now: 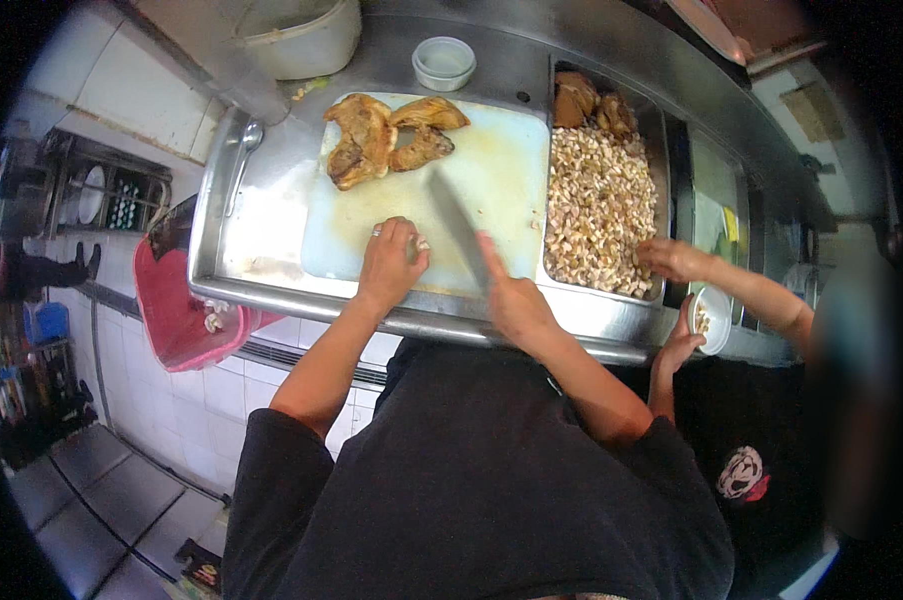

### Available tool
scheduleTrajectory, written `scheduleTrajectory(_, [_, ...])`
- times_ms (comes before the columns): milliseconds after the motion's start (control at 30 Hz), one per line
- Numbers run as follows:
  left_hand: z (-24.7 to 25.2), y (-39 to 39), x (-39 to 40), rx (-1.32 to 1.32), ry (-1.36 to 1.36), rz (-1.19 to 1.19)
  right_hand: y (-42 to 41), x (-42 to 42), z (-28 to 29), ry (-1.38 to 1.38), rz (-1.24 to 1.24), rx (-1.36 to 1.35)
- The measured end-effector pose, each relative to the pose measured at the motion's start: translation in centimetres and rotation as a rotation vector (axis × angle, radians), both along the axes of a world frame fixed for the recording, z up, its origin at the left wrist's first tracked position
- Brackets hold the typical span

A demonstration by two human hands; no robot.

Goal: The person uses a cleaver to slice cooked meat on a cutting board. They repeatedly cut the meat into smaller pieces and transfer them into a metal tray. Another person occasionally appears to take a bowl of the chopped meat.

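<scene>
My right hand (522,311) grips a broad kitchen knife (455,217), its blade blurred and slanting up and left over the white cutting board (489,165). On the near part of the board, my left hand (393,259) has its fingers curled around a small pale piece of meat (421,243), mostly hidden by the hand. Farther back on the board lie several browned pieces of cooked meat, perhaps chicken: a large flat one (360,139), a second piece (430,112) and a darker one (421,148).
Diced meat (600,210) and larger chunks (575,97) fill a metal pan at right. A co-worker's hand (672,259) reaches into it; their other hand holds a white bowl (710,321). Stacked bowls (444,64), a spoon (245,161), a white tub (309,37) and a pink bin (188,315) surround the board.
</scene>
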State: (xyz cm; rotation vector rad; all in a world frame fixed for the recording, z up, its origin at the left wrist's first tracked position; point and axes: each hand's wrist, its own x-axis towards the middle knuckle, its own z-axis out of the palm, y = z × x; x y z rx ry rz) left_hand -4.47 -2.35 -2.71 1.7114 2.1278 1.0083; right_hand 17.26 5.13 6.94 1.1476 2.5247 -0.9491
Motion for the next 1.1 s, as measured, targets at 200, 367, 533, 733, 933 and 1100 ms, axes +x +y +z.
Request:
scheduleTrajectory(200, [1.7,-0.9,0.1,0.013,-0.104,0.04,0.4,3.1,1.8,-0.022,-0.107,0.002])
scheduleTrajectory(367, [1.8,-1.3,-0.1,-0.041,-0.132,0.061,-1.7,1.1,3.2,0.032,0.155,-0.024])
scheduleTrajectory(533, [1.8,-1.3,-0.1,-0.082,-0.12,0.112,-1.5,0.4,2.6,-0.015,0.248,-0.054])
scheduleTrajectory(733, [0.5,-1.2,-0.8,-0.002,-0.194,0.231,-1.3,-1.0,0.2,-0.015,0.268,-0.074])
scheduleTrajectory(933, [0.6,-1.2,-0.6,-0.037,-0.118,0.205,-0.2,1.9,-0.4,-0.025,-0.115,-0.085])
scheduleTrajectory(1100, [0.5,-1.2,-0.5,-0.033,-0.131,0.201,3.6,8.3,-2.1,0.144,-0.603,0.091])
